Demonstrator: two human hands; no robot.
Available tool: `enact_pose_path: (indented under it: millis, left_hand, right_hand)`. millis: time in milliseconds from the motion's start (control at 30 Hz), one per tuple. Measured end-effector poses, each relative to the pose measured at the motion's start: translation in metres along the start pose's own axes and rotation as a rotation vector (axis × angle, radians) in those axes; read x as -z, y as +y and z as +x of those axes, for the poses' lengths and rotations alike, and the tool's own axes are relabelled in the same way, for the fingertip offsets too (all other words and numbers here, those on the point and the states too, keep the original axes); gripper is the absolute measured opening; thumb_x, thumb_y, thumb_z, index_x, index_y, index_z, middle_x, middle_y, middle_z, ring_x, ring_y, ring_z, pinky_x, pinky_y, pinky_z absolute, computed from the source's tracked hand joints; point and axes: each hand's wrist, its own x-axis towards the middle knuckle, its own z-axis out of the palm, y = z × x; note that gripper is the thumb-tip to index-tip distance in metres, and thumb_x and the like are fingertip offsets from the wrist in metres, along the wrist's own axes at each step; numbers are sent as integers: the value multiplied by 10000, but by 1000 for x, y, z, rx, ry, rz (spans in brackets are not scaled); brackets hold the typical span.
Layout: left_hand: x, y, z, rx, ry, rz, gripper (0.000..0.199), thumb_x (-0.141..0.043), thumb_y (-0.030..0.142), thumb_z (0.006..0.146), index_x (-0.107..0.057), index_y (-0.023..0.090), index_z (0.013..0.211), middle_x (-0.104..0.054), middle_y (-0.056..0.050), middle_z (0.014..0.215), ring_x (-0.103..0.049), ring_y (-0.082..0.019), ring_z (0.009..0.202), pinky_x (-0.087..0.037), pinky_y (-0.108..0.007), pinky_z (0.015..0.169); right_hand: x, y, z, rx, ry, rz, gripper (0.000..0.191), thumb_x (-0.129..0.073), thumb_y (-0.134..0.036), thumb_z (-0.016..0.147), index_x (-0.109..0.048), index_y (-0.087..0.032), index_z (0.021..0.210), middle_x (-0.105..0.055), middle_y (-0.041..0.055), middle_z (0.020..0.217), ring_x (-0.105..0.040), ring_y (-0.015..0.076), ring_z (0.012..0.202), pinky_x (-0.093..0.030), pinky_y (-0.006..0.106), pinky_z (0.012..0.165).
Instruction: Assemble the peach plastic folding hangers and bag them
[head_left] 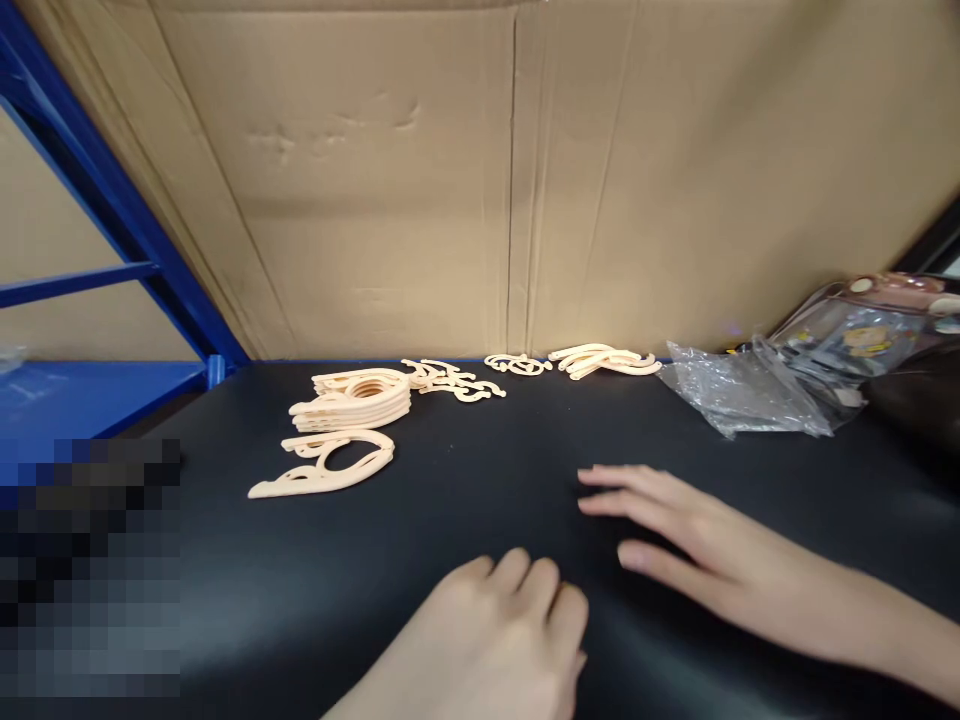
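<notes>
Left hand [510,630] low centre, back up, fingers curled into a fist over the black tabletop [480,500]; can't tell if anything's inside, palm side hidden. Right hand [697,540] comes in from the right, released, fingers extended and parted, thumb apart, pointing left toward mid-table. Cream pieces all sit farther back, well apart from both hands. Single hanger-shaped piece [322,481] lies flat left of centre, ring opening toward its right end; just behind it, a neat stack [356,412] of similar ones. Right of stack: loose small curvy parts [454,380], then a smaller cluster [510,360], then a pile of long curved strips [600,360], some crossing, near the cardboard wall [375,200]. Crumpled clear plastic bag [742,390] at back right. Blue metal frame [142,220] at left.
</notes>
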Motion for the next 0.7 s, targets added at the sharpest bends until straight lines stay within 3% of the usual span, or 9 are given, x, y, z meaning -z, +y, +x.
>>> enact_pose_path:
  millis: [100,167,233,300,400,700]
  left_hand:
    - [-5,-11,61,-108,-143,10,114,-539,195,825,-575,153,725,-601,-47,668,-563,-196,585,-407,-296,468]
    - [-16,-31,87,39,-187,53,132,-515,170,830,-605,115,751,-625,-94,700,-596,-229,663,-452,-317,541]
    - [-27,-56,101,136,-153,83,170,-463,147,853,-614,72,837,-637,-152,799,-605,-280,802,-476,-348,606]
    - [-38,-78,104,224,-113,101,193,-429,123,862,-599,54,921,-619,-176,889,-577,-310,921,-487,-376,681]
    - [-50,-98,97,308,-67,85,211,-417,189,903,-574,101,1014,-582,-139,1004,-544,-279,995,-484,-379,795]
    - [-60,-113,70,480,-27,-52,308,-409,282,925,-528,138,1170,-556,-118,1201,-500,-264,1144,-434,-423,974]
  right_hand:
    - [1,31,36,-26,136,-29,343,-376,-356,968,-531,-238,1251,-542,72,1308,-476,244,1247,-396,480,1052]
    - [-2,50,55,-17,229,-30,309,-375,-312,965,-542,-199,1199,-572,92,1234,-512,238,1187,-412,466,1034]
    - [-6,64,67,-5,313,-23,272,-392,-284,954,-541,-205,1167,-589,89,1180,-533,233,1144,-431,457,1009]
    - [-10,70,73,26,330,-16,252,-401,-274,948,-540,-219,1151,-593,79,1159,-542,230,1123,-446,447,991]
    - [-14,71,81,72,273,-57,255,-421,-273,942,-535,-223,1164,-583,75,1176,-538,232,1130,-455,441,984]
    - [-26,79,148,118,211,-148,413,-414,-388,954,-499,-167,1292,-457,120,1385,-405,265,1304,-377,464,1070]
